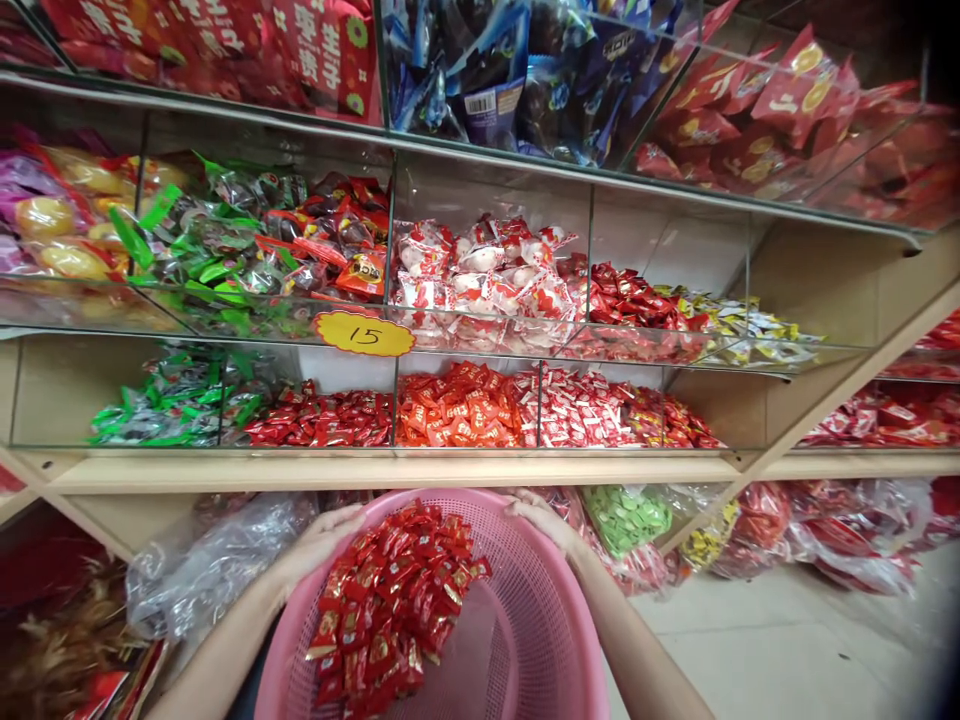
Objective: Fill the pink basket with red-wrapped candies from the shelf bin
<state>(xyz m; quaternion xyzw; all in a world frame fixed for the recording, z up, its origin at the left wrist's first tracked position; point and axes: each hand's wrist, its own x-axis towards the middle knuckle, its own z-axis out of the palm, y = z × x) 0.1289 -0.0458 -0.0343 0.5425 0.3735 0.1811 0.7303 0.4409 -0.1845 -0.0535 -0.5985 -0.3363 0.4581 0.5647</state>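
Pink plastic basket (592, 655), gripped from both sides!
Left hand (326, 532) holds the rim's far-left edge, right hand (546, 518) its far-right; red-wrapped candies (397, 600) heap toward the left side (lopsided load!), so a level grip should prevent spills.

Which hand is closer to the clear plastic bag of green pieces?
Right. The right hand holds the round pink plastic basket on the side toward the bag; the left hand holds the opposite side.
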